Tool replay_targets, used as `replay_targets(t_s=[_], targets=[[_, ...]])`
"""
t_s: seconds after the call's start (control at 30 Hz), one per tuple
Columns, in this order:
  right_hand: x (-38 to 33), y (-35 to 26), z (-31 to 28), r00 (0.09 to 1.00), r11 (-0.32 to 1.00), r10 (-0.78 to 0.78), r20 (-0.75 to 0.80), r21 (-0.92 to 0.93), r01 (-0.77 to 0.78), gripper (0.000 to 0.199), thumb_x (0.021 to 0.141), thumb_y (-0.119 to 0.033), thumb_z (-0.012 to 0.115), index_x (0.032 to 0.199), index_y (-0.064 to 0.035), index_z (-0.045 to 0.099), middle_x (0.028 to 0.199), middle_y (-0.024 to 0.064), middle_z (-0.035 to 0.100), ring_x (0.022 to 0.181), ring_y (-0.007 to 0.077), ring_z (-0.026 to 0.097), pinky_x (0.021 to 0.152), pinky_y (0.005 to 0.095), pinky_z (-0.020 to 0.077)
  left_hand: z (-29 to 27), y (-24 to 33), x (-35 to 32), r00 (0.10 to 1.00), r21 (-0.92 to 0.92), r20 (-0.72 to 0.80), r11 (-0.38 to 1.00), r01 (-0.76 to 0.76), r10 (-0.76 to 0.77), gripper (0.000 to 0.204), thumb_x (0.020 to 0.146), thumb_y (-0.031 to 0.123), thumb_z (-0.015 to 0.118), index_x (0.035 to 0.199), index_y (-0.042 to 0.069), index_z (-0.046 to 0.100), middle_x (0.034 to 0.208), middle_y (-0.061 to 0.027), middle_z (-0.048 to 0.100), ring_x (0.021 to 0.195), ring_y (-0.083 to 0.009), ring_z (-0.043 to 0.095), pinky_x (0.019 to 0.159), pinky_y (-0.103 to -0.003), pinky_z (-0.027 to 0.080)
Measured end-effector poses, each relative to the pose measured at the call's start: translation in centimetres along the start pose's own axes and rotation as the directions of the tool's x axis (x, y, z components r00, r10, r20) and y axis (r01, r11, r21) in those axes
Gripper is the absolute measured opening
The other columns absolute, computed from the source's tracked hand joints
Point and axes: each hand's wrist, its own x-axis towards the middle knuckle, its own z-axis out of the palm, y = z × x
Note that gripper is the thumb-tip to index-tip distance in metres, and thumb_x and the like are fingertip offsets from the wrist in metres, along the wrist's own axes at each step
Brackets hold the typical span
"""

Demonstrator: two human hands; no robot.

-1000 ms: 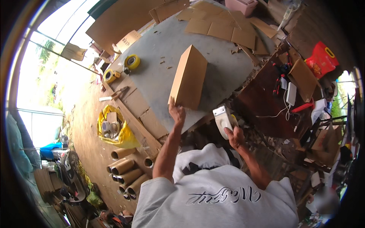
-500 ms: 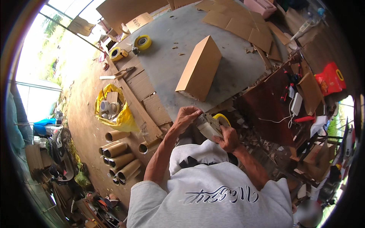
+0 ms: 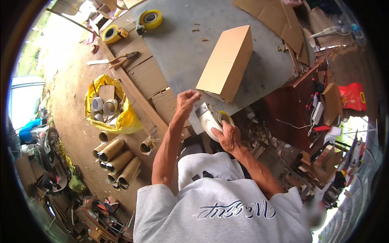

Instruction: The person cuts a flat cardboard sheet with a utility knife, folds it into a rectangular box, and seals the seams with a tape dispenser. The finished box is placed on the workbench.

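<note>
In my right hand (image 3: 229,137) is a pale tape dispenser (image 3: 208,122) with a yellow-cored roll on its right side; the fingers wrap round its body. My left hand (image 3: 187,101) is up beside the dispenser's front end, fingers curled in a pinch. Whatever those fingers hold, if anything, is too small to make out. Just beyond both hands, a long closed cardboard box (image 3: 225,60) stands on the grey tabletop (image 3: 178,52), its near end close to the dispenser.
Two yellow tape rolls, one in a dispenser (image 3: 149,19), lie far left near pliers (image 3: 123,59). A yellow bag (image 3: 131,121) of tape rolls and several cardboard tubes (image 3: 120,161) are left. Flattened cardboard (image 3: 269,20) lies far right; a white power strip (image 3: 317,112) is at the right.
My left hand has drawn away from the dispenser's front, to the left and outward. The dispenser in my right hand has moved left and tipped more upright. The whole view has shifted.
</note>
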Motion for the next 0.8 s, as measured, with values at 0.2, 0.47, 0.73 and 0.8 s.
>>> replay_targets(t_s=[0.2,0.47,0.73,0.8], targets=[[0.5,-1.6,2.7,0.994,0.993,0.065,-0.082,-0.093,-0.073,0.05,0.092,-0.044,0.07,0.099,0.0048,0.063,0.075,0.0303,0.066,0.074,0.0494,0.068,0.067,0.0537,0.0534,-2.6,1.1,6.6,0.994,-0.019,0.077,0.997,-0.077,0.078,0.022,0.094,0.022,0.079,0.093,0.001,0.076,0.086,-0.0009,0.072,0.082,-0.0101,0.062,0.079,-0.028,0.05],[3.5,-1.7,6.4,0.964,0.975,0.169,-0.206,-0.106,-0.194,0.051,0.092,-0.042,0.07,0.104,0.0076,0.062,0.075,0.0304,0.066,0.072,0.0493,0.067,0.067,0.0539,0.0532,-1.8,0.6,12.1,0.968,-0.064,0.248,0.997,-0.03,0.045,0.02,0.096,0.021,0.078,0.093,0.002,0.077,0.088,0.0005,0.068,0.084,-0.0104,0.059,0.082,-0.029,0.048],[4.0,-0.7,7.7,0.957,0.961,0.151,-0.246,-0.19,-0.201,0.051,0.092,-0.043,0.071,0.098,0.0068,0.06,0.074,0.0313,0.064,0.071,0.0516,0.064,0.065,0.0559,0.0507,2.5,-1.6,12.4,0.944,0.111,0.118,0.941,-0.32,0.307,0.006,0.088,0.01,0.079,0.091,0.005,0.078,0.087,-0.0055,0.071,0.092,-0.0206,0.058,0.082,-0.035,0.046],[3.9,-0.6,7.9,0.958,0.965,0.137,-0.25,-0.185,-0.186,0.052,0.093,-0.044,0.071,0.098,0.0064,0.061,0.074,0.0317,0.062,0.07,0.0508,0.064,0.064,0.0561,0.05,3.6,-2.1,11.6,0.935,0.127,-0.015,0.928,-0.35,0.354,0.009,0.085,0.009,0.082,0.093,0.006,0.079,0.089,-0.0049,0.072,0.1,-0.0231,0.059,0.088,-0.038,0.049]])
